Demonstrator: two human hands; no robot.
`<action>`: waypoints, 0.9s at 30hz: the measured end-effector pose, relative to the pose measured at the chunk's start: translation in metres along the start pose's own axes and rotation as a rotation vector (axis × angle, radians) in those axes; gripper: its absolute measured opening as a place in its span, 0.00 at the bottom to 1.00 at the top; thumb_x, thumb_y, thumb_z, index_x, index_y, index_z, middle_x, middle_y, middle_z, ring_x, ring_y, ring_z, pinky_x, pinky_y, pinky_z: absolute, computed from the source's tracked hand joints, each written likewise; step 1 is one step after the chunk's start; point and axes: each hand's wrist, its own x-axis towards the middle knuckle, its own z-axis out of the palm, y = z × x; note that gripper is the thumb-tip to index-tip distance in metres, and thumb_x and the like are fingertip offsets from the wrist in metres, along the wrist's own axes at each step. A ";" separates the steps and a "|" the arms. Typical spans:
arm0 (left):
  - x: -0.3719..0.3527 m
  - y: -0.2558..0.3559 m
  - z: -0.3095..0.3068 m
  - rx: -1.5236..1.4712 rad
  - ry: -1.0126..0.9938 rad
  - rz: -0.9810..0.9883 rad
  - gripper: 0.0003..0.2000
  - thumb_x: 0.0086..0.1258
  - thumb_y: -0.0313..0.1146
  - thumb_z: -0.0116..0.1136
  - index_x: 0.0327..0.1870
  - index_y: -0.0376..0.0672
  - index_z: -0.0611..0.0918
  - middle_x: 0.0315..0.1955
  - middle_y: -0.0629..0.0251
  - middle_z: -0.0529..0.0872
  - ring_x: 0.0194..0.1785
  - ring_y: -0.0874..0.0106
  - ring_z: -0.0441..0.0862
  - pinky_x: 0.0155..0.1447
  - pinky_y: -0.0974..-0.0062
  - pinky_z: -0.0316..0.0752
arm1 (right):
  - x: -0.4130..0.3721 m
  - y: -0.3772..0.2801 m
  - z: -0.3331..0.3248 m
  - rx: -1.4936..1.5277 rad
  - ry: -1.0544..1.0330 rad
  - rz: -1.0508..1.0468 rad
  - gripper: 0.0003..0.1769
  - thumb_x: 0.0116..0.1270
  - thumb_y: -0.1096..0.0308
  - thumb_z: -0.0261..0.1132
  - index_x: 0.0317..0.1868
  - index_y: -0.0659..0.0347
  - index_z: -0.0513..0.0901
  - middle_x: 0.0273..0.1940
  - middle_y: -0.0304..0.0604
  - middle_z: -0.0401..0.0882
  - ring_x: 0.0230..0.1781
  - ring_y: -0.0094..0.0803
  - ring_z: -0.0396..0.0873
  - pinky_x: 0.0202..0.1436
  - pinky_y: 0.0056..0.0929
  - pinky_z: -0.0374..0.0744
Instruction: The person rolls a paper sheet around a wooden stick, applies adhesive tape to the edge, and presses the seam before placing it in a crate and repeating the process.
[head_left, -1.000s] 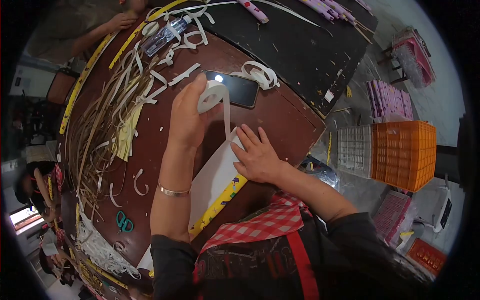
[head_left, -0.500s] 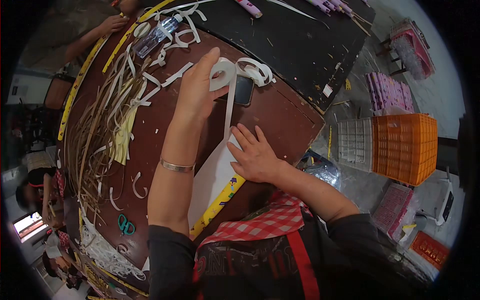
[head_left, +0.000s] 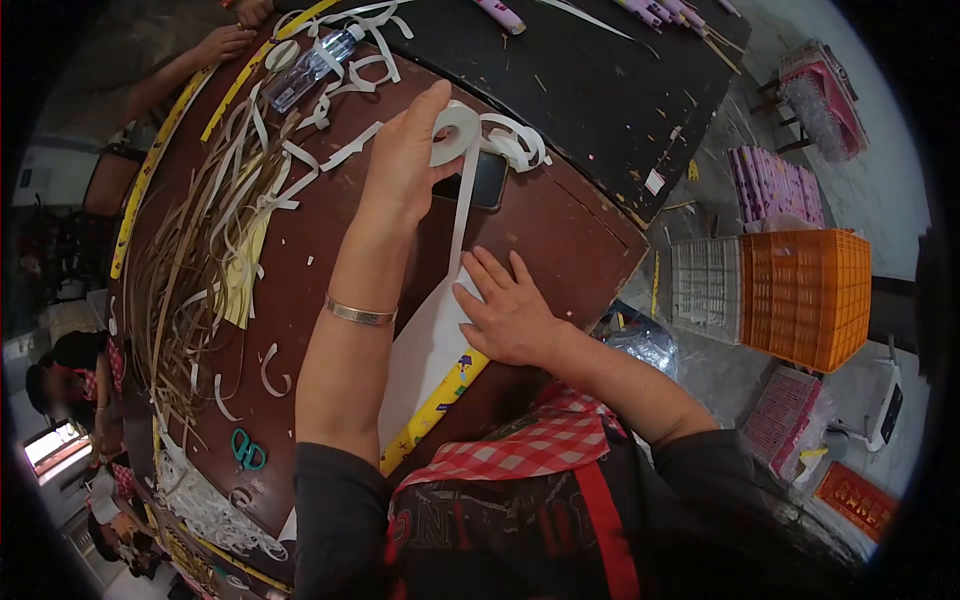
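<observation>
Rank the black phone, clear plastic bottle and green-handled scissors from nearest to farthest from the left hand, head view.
The left hand holds the white tape roll.
1. Black phone: just right of it.
2. Clear plastic bottle: farther, upper left.
3. Green-handled scissors: farthest, lower left near the table edge.

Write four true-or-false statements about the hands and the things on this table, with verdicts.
1. The left hand holds a white tape roll. True.
2. The right hand grips the scissors. False: it lies flat on the white sheet; the scissors lie apart on the table.
3. The bracelet is on the right wrist. False: the left.
4. An orange crate stands beside the table. True.
</observation>
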 end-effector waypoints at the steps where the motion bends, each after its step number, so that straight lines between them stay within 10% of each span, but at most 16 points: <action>1: 0.000 0.000 0.001 0.002 -0.008 0.007 0.18 0.65 0.51 0.60 0.39 0.44 0.81 0.37 0.67 0.81 0.42 0.75 0.78 0.47 0.69 0.75 | 0.000 0.000 0.001 0.003 0.008 -0.001 0.28 0.58 0.54 0.64 0.56 0.63 0.76 0.66 0.62 0.62 0.71 0.54 0.57 0.66 0.64 0.58; 17: -0.051 0.054 -0.057 0.373 -0.255 0.009 0.21 0.71 0.50 0.53 0.47 0.38 0.81 0.42 0.63 0.83 0.46 0.73 0.80 0.49 0.67 0.78 | -0.002 -0.001 0.003 0.000 0.008 0.016 0.28 0.60 0.54 0.62 0.57 0.62 0.76 0.67 0.61 0.61 0.71 0.52 0.57 0.67 0.64 0.57; 27: -0.186 0.043 -0.172 0.544 -0.109 -0.059 0.17 0.56 0.43 0.67 0.23 0.41 0.73 0.52 0.56 0.79 0.34 0.84 0.75 0.36 0.86 0.70 | -0.003 -0.003 0.000 -0.029 -0.018 0.019 0.28 0.60 0.55 0.60 0.58 0.62 0.75 0.68 0.60 0.61 0.72 0.52 0.55 0.68 0.66 0.54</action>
